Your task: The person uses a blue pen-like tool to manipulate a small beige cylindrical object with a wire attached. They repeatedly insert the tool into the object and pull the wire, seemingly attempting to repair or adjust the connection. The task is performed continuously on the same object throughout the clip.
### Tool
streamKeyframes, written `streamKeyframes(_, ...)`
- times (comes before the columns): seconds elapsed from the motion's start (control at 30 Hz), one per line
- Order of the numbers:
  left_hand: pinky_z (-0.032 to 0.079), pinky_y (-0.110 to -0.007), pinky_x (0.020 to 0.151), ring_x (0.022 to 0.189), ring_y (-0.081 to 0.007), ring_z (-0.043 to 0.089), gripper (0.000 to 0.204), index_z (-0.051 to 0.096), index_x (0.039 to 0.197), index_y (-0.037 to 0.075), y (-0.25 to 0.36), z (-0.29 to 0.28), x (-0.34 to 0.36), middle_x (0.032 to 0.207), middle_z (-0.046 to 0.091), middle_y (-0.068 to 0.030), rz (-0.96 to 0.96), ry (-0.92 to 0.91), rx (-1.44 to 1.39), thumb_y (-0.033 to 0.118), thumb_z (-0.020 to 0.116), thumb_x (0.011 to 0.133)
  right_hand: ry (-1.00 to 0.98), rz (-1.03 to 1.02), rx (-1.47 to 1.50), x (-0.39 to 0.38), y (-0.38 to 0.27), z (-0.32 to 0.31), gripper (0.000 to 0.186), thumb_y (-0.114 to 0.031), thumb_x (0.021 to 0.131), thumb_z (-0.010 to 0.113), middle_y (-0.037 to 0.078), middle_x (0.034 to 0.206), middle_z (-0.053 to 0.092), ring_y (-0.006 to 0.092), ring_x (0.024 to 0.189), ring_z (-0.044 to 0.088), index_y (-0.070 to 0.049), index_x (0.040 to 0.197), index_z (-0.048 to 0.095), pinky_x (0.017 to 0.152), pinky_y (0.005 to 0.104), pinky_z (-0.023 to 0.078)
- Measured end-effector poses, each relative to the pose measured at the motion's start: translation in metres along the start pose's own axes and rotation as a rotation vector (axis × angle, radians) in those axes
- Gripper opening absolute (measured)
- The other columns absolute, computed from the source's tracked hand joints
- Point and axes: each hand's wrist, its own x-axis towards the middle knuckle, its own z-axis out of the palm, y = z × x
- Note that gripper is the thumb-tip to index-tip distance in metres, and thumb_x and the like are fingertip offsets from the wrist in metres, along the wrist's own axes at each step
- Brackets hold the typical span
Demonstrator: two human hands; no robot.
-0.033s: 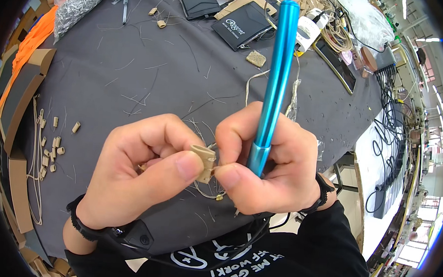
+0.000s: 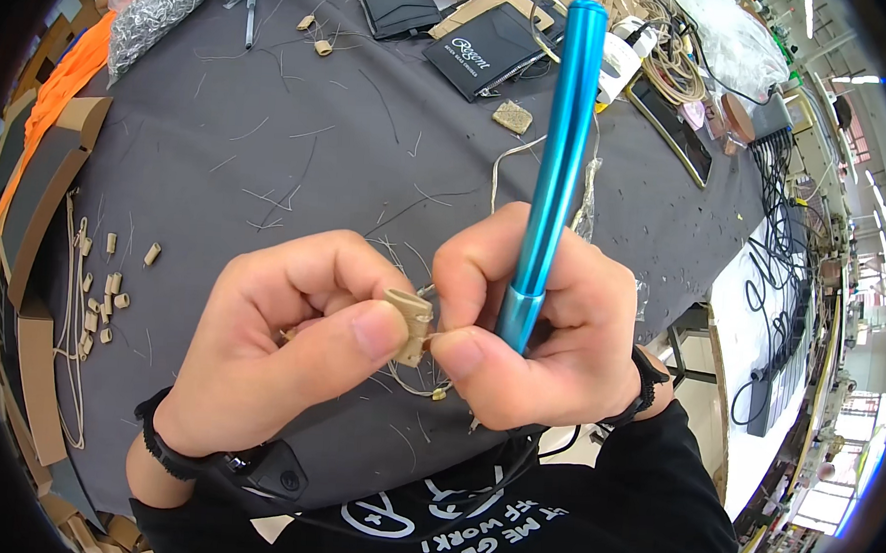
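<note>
Between the thumb and finger of my left hand [image 2: 289, 339] is a small folded tan loop [image 2: 411, 320], its stitched edge facing right. My right hand [image 2: 550, 332] is closed round a glossy blue pen-shaped tool [image 2: 558, 152] that stands up past the knuckles; its lower end is hidden in the palm. The right thumb and forefinger also pinch close against the loop's edge, at what looks like a thin thread. Below the hands hangs a thin pale cord with a small tan tip [image 2: 441, 392].
Several small tan loops [image 2: 112, 289] lie at left beside tan cords [image 2: 73, 357] and cardboard pieces [image 2: 41, 386]. Farther back are a bag of metal parts [image 2: 161, 16], a pen [image 2: 250, 21], black card holders [image 2: 487, 51], a tan block [image 2: 512, 117] and a phone [image 2: 671, 128]. Loose threads are scattered about.
The upper end of the blue pen-shaped tool has tipped slightly to the right. Both hands keep nearly the same place and hold.
</note>
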Motion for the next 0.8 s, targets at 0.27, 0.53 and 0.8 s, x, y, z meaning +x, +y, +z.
streamKeyframes(0.27, 0.029, -0.015, 0.05, 0.059, -0.0012, 0.038, 0.021, 0.051, 0.09, -0.001, -0.008, 0.0, 0.0, 0.075, 0.051, 0.0, -0.109, -0.046, -0.167, 0.019, 0.05, 0.081, -0.034, -0.012, 0.104, -0.001, 0.0, 0.0, 0.018, -0.008, 0.07, 0.059, 0.002, 0.064, 0.049, 0.0011, 0.05, 0.04, 0.001, 0.078, 0.045, 0.043, 0.0151, 0.029)
streamKeyframes(0.53, 0.027, -0.016, 0.047, 0.055, -0.0018, 0.036, 0.023, 0.051, 0.088, 0.0, -0.01, 0.004, -0.001, 0.074, 0.051, -0.0004, -0.101, -0.018, -0.187, 0.021, 0.049, 0.081, -0.022, -0.037, 0.156, -0.001, 0.001, 0.001, 0.019, -0.006, 0.069, 0.06, 0.003, 0.063, 0.049, 0.0014, 0.047, 0.039, 0.001, 0.077, 0.045, 0.041, 0.0151, 0.028)
streamKeyframes(0.8, 0.025, -0.017, 0.044, 0.051, -0.0027, 0.033, 0.025, 0.05, 0.085, -0.001, -0.011, 0.003, 0.002, 0.069, 0.049, -0.0008, -0.069, -0.015, -0.225, 0.024, 0.049, 0.081, 0.182, -0.37, 0.277, 0.002, 0.012, 0.004, 0.025, -0.014, 0.074, 0.057, 0.006, 0.055, 0.046, 0.0096, 0.035, 0.04, -0.004, 0.082, 0.036, 0.032, 0.022, 0.035)
